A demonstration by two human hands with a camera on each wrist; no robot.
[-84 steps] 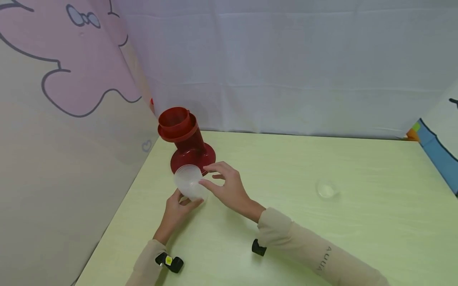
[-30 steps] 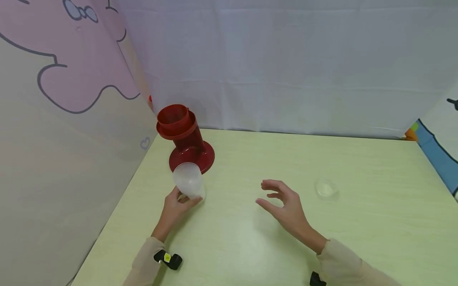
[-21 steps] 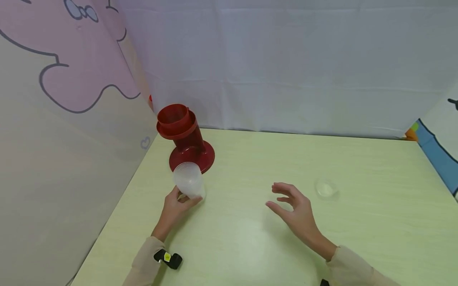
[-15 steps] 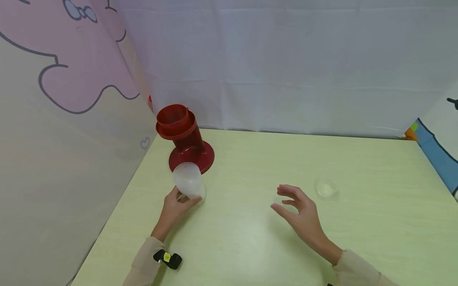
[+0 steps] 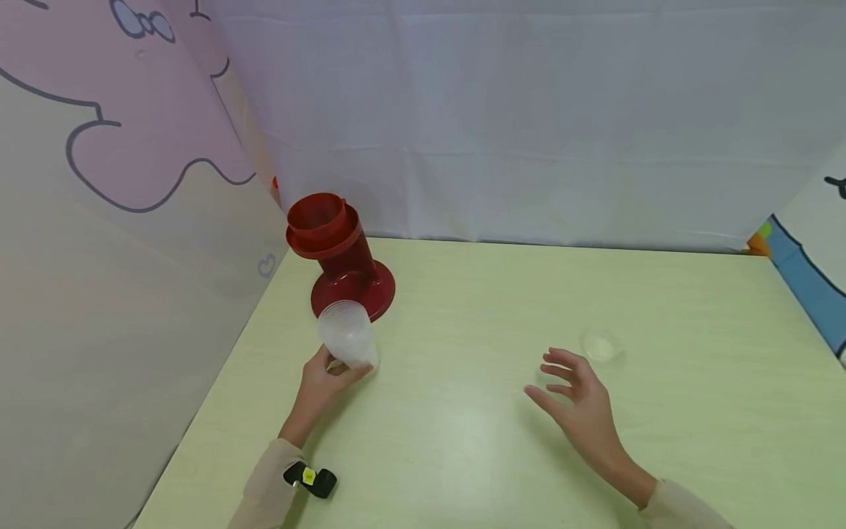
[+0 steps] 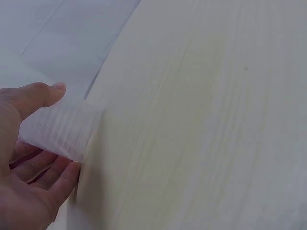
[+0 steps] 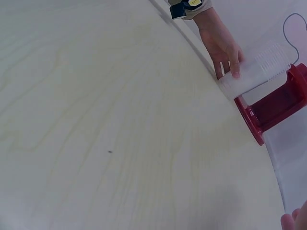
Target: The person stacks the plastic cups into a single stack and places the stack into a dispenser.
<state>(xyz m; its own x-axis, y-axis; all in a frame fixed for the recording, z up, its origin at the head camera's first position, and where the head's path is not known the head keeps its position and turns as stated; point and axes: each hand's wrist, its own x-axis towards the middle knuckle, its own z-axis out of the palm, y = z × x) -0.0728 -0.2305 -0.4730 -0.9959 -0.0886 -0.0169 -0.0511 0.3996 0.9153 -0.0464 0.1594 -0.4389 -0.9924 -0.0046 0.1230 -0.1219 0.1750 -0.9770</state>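
Note:
My left hand [image 5: 322,386] grips a nested stack of translucent plastic cups [image 5: 345,329] near its lower end, thumb on one side and fingers on the other. The stack leans, its ridged rims facing up and left; in the left wrist view the ridged cups [image 6: 60,125] lie between thumb and fingers. Directly behind them stands a red plastic holder [image 5: 346,257], a wide tube on a round base. Over the right part of the table, my right hand [image 5: 584,413] has loosely bent, spread fingers and holds nothing. A single clear cup [image 5: 601,345] stands just beyond it.
A pale wood-grain table [image 5: 463,308] lies under everything. White cloth [image 5: 529,125] hangs along the back edge, and a printed cloth wall [image 5: 165,257] rises on the left. A black wrist camera [image 5: 311,479] sits on the left sleeve.
My right hand has left the cup stack and moved right and toward me, its fingers spreading a little. The left hand and the stack have stayed in place.

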